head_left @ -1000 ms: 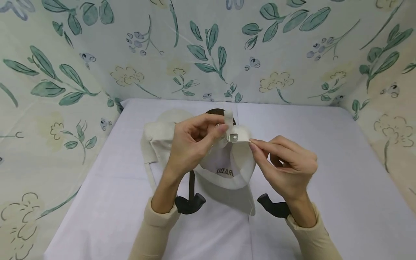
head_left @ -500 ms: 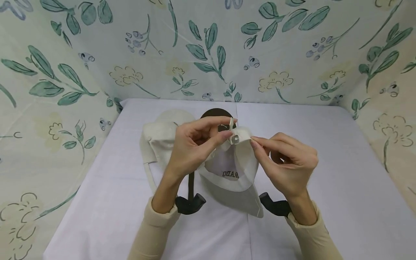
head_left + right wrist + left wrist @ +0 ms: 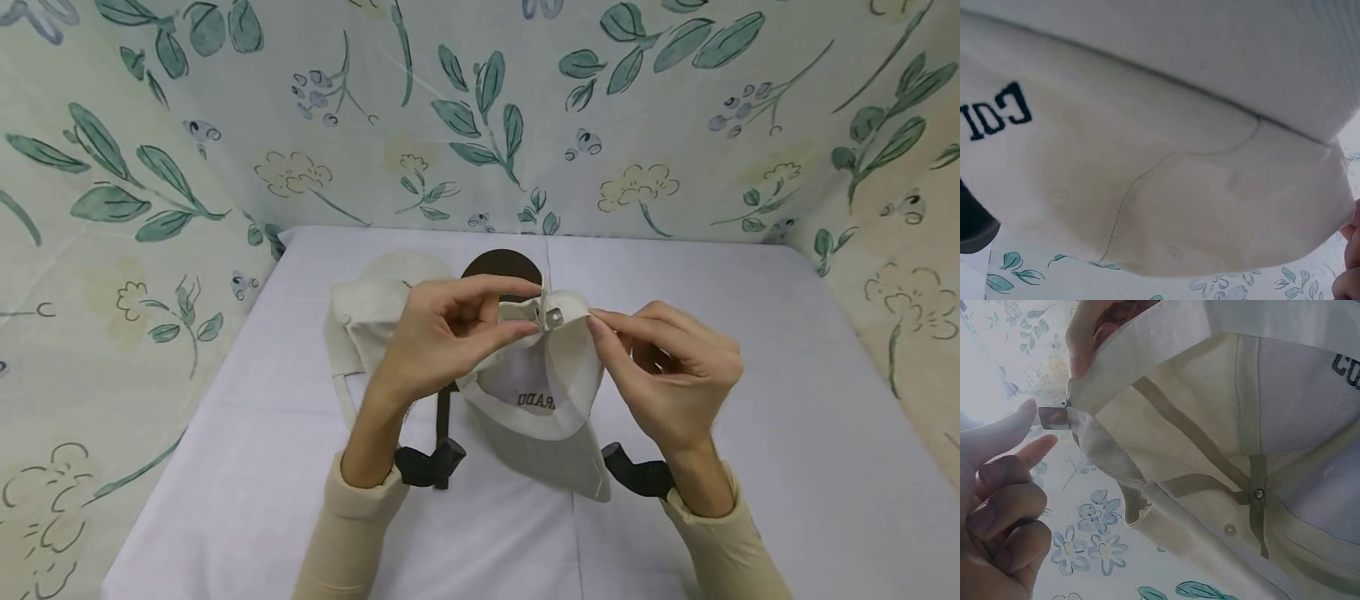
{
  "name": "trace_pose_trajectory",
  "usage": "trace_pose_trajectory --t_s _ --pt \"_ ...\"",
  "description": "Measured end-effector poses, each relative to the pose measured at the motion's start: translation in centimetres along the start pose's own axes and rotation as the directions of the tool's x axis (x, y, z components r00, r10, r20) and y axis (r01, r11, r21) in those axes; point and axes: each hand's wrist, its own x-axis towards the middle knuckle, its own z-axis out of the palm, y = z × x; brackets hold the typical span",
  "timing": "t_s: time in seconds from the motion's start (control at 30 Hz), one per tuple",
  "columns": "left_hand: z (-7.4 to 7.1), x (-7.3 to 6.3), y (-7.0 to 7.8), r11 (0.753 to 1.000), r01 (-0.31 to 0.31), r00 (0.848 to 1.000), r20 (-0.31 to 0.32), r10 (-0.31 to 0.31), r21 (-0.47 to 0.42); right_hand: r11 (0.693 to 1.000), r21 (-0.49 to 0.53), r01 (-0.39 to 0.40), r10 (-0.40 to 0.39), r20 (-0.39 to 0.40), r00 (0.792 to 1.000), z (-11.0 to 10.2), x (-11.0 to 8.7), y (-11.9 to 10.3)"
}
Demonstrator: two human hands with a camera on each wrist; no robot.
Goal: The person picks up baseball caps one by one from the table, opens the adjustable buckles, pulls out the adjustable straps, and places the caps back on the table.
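Note:
An off-white baseball cap [image 3: 573,392] hangs upside down between my hands, its inside facing me and dark lettering showing through. My right hand [image 3: 667,375] pinches the cap's rear edge between thumb and index finger. Beside that grip is a metal buckle [image 3: 554,318] on the cap's back strap. My left hand [image 3: 442,333] has its thumb and index finger apart at the buckle and upright strap end [image 3: 545,292]. In the left wrist view, the thumb tip lies close to the buckle [image 3: 1054,417], with the index finger just below it. The right wrist view shows the cap's outer side [image 3: 1166,200].
A second off-white cap [image 3: 363,308] lies on the white-covered table [image 3: 750,333] at the left, partly behind my left hand. Behind the held cap is a dark brown cap [image 3: 501,265], mostly hidden. A dark strip [image 3: 442,417] lies below my left hand. Floral fabric [image 3: 480,125] encloses the table.
The held cap and its buckle have shifted slightly right. My left thumb and index finger have spread, and the strap end between them has turned edge-on. The right hand still pinches the cap edge.

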Motion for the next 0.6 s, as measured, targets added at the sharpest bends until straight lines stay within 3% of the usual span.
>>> trace_pose_trajectory --t_s 0.17,0.6 --pt "0.7 0.1 -0.5 0.995 0.008 0.999 0.042 -0.012 0.097 1.0 -0.016 -0.014 0.014 -0.024 1.0 -0.1 0.1 -0.1" --pt "1.3 0.4 -0.8 0.96 -0.073 0.997 -0.008 0.078 0.269 1.0 -0.013 -0.026 0.025 -0.102 0.994 0.0 0.3 -0.2"
